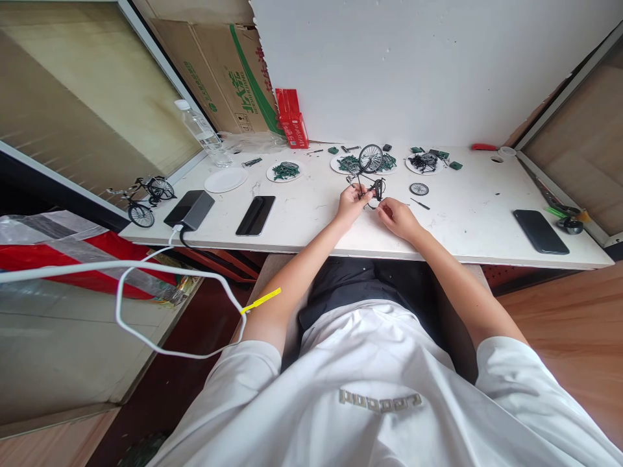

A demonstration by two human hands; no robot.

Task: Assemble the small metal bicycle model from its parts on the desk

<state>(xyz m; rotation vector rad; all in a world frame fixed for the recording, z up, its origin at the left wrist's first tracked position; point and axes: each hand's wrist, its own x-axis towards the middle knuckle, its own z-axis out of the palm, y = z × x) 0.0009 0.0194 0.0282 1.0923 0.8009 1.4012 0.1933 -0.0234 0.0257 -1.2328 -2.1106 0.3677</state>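
A small black model bicycle (370, 159), with one wheel pointing up and away from me, is held above the table. My left hand (351, 206) is closed around its frame. Close beside its lower right end, my right hand (398, 217) has its fingers pinched together; what they hold, if anything, is too small to make out. A loose spoked wheel (419, 189) lies flat to the right of the bicycle. Near it is a thin dark screwdriver-like tool (420, 204).
Plates of small dark green parts (285, 171) and black parts (424, 163) line the back. At the left stand another model bicycle (141, 198), a grey power block (189, 210) and a water bottle (207, 136). Phones (256, 215) lie on both sides. A white cable (185, 266) hangs in front.
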